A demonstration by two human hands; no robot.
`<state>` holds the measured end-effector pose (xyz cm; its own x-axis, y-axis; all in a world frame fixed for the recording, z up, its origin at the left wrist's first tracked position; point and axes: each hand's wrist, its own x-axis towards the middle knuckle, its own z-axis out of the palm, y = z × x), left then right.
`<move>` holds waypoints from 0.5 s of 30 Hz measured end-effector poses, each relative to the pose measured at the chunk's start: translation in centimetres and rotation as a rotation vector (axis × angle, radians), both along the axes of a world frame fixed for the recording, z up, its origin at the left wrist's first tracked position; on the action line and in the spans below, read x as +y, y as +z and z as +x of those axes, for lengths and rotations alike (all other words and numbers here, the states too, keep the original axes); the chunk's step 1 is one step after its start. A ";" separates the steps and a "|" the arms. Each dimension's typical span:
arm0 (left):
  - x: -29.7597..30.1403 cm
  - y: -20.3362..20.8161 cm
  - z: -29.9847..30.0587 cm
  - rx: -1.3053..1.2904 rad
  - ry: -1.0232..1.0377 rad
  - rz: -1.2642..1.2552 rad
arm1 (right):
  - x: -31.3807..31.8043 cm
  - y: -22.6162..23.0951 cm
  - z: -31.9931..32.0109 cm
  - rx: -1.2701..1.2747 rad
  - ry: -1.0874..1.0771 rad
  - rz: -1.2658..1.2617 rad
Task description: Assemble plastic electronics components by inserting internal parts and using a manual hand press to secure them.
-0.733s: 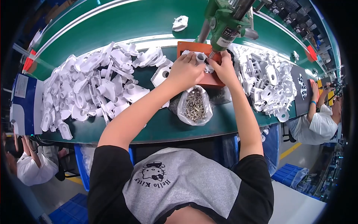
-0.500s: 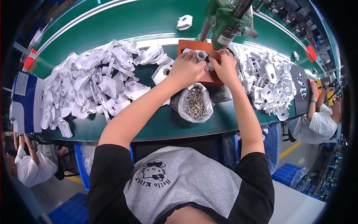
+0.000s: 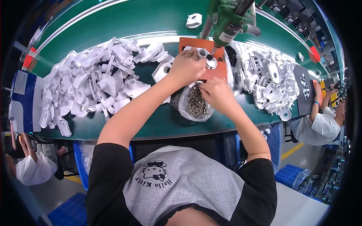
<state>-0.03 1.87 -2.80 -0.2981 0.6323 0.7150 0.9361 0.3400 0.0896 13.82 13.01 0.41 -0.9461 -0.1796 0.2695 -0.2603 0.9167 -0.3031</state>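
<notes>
- Head view, clock read w/ 12 at pic top: L hand [image 3: 188, 67] is gripping a white plastic part [image 3: 212, 64], fingers curled over it from its 8 o'clock side
- White plastic part is sitting on an orange fixture [image 3: 221, 71], approx 12 o'clock of the screw bag, w/ a round tube and a small black piece [image 3: 209, 57] showing on it
- R hand [image 3: 218, 93] is resting at approx 2 o'clock of the bag, thumb and fingertips close together at the bag's upper rim; can't tell if a screw is btwn them
- Clear plastic screw bag [image 3: 183, 104] is standing open on the green bench [image 3: 158, 124], metal screws [image 3: 196, 103] filling it
- Green drill-like machine [image 3: 226, 24] is hanging at 1 o'clock of the part, its tip pointing down nr the part; can't tell if touching
- Big heap of white parts [image 3: 86, 81] is lying at 9 o'clock of the bag; 2nd heap [image 3: 271, 81] is lying btwn 2 and 3
- One loose white piece [image 3: 194, 20] is lying on the green belt [image 3: 132, 22], 11 o'clock of the fixture
- Blue-and-white box [image 3: 24, 103] is standing at 8 o'clock of the big heap
- Co-worker in white [image 3: 316, 126] is sitting at pic's 3 o'clock
</notes>
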 end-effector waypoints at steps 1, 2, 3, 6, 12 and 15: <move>0.0 0.0 0.0 -0.006 0.006 0.002 | -0.1 -0.3 -0.1 0.008 -0.036 0.061; 0.0 0.0 0.0 -0.005 0.008 0.001 | -0.1 -0.7 -0.2 0.009 -0.034 0.060; 0.0 0.0 0.0 0.001 0.011 0.002 | -0.2 -1.2 -0.3 0.039 -0.042 0.136; -0.1 -0.1 -0.1 0.011 0.008 0.005 | -0.5 -1.6 -0.5 0.111 -0.040 0.263; 0.0 -0.3 -0.1 -0.024 -0.001 0.015 | -0.3 -1.4 -0.9 0.131 -0.012 0.400; 0.1 -0.4 -0.1 -0.057 -0.005 0.023 | -0.3 -1.4 -0.9 0.124 -0.015 0.392</move>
